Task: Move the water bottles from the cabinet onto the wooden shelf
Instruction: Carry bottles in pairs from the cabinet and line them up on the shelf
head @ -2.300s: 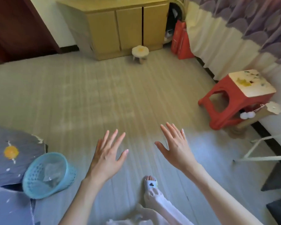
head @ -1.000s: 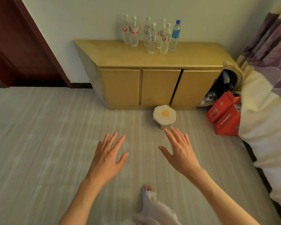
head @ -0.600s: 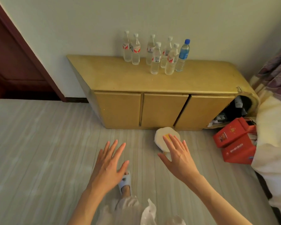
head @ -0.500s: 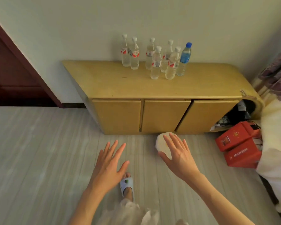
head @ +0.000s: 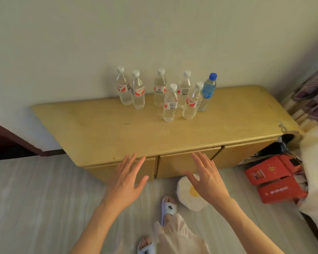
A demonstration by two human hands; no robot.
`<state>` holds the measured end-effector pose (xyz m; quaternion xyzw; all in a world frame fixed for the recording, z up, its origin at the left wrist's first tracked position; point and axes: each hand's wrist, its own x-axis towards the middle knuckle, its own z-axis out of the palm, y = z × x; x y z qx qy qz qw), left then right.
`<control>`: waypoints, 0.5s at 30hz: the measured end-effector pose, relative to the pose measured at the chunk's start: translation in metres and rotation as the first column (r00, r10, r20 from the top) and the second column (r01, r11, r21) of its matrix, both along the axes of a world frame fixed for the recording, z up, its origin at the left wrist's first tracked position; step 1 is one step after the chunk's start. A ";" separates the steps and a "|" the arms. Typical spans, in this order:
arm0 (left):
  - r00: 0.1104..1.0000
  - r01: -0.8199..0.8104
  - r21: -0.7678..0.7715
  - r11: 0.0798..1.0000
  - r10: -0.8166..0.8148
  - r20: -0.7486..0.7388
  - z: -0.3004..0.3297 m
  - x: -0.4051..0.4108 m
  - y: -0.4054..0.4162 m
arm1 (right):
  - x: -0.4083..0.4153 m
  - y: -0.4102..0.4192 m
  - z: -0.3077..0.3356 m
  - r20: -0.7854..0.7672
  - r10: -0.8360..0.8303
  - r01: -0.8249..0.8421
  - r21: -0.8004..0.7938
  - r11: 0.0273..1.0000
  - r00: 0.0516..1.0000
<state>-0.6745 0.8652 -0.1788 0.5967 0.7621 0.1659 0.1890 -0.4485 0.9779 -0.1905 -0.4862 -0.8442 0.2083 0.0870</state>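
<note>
Seven bottles (head: 170,104) stand upright on the cabinet (head: 117,132) top, clustered near the wall; one has a blue cap. Your left hand (head: 126,182) and right hand (head: 207,178) hover before its front edge, fingers spread, holding nothing.

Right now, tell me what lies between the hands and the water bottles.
Head view: only bare cabinet top separates the left hand and right hand from the water bottles.
</note>
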 end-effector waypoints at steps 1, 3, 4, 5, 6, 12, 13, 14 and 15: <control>1.000 0.011 0.004 1.000 -0.011 -0.007 -0.004 -0.004 0.018 | -0.003 0.019 -0.002 0.001 -0.013 0.013 0.014 1.000 1.000; 0.999 0.026 0.031 0.999 -0.025 -0.033 -0.007 -0.013 0.055 | -0.009 0.062 -0.004 0.009 -0.033 0.032 0.044 0.999 0.999; 0.999 0.028 0.037 0.999 -0.027 -0.044 -0.007 -0.018 0.076 | -0.012 0.085 -0.004 0.004 -0.043 0.043 0.066 0.997 0.999; 0.998 0.030 0.029 0.999 -0.029 -0.049 -0.006 -0.023 0.097 | -0.017 0.109 -0.003 -0.006 -0.054 0.054 0.085 0.995 0.999; 0.998 0.037 0.015 0.999 -0.036 -0.051 -0.003 -0.028 0.119 | -0.022 0.133 -0.001 -0.017 -0.062 0.063 0.097 0.993 0.998; 0.985 0.131 0.069 0.989 -0.122 -0.124 0.026 -0.048 0.253 | -0.051 0.261 0.019 -0.082 -0.058 0.068 0.129 0.989 0.995; 0.983 0.152 0.090 0.984 -0.141 -0.122 0.030 -0.049 0.273 | -0.056 0.279 0.022 -0.083 -0.064 0.075 0.132 0.988 0.994; 0.982 0.164 0.115 0.980 -0.152 -0.112 0.033 -0.049 0.292 | -0.060 0.294 0.024 -0.079 -0.075 0.085 0.126 0.988 0.994; 0.984 0.165 0.130 0.978 -0.153 -0.096 0.034 -0.049 0.309 | -0.064 0.309 0.024 -0.075 -0.087 0.095 0.108 0.990 0.993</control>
